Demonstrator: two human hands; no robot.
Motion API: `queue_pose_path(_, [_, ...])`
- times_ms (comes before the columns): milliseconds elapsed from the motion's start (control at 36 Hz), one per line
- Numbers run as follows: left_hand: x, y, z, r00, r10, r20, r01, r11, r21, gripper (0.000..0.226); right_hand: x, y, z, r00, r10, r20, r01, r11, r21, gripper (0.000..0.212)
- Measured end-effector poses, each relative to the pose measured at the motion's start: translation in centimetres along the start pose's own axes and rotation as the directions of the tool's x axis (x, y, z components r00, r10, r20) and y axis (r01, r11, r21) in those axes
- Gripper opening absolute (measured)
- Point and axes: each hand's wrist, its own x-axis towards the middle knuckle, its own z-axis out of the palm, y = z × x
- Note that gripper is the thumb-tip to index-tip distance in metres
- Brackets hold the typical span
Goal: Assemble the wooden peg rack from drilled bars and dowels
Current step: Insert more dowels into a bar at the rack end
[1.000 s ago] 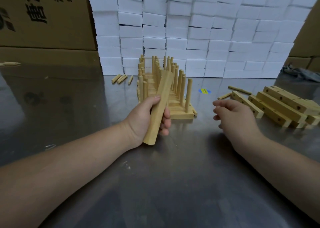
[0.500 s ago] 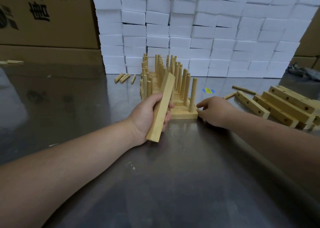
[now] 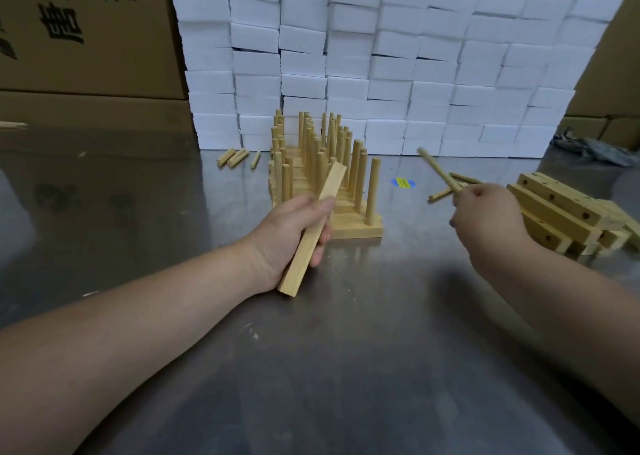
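My left hand [image 3: 294, 233] grips a long wooden bar [image 3: 313, 229], held slanted with its upper end in front of the row of finished peg racks [image 3: 360, 231]. Those racks stand one behind another, with many upright dowels [image 3: 373, 191]. To the right, my right hand [image 3: 485, 219] pinches a single dowel [image 3: 437, 169] that points up and to the left, above the table. A pile of drilled bars [image 3: 561, 205] lies just right of that hand. A couple of loose dowels [image 3: 440, 195] lie on the table near it.
The work surface is a shiny metal table [image 3: 311, 368]. A wall of stacked white foam blocks [image 3: 381, 66] stands behind the racks. Cardboard boxes [image 3: 86, 32] fill the back left. Several short dowels [image 3: 235, 156] lie at the foot of the blocks. A dark cloth [image 3: 588, 146] lies far right.
My right hand reached to the front rack's right side, then drew back to the right and up, now holding a dowel. The left hand kept the bar nearly still.
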Motion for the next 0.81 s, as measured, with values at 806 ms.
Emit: queue_pose_path(806, [0.3, 0.1, -0.3, 0.996, -0.029, 0.084, 0.036, 0.995, -0.089, 0.038, -7.3, -1.7, 0.1, 0.905, -0.356, 0.233, 0.359, 0.933, 0.034, 0.025])
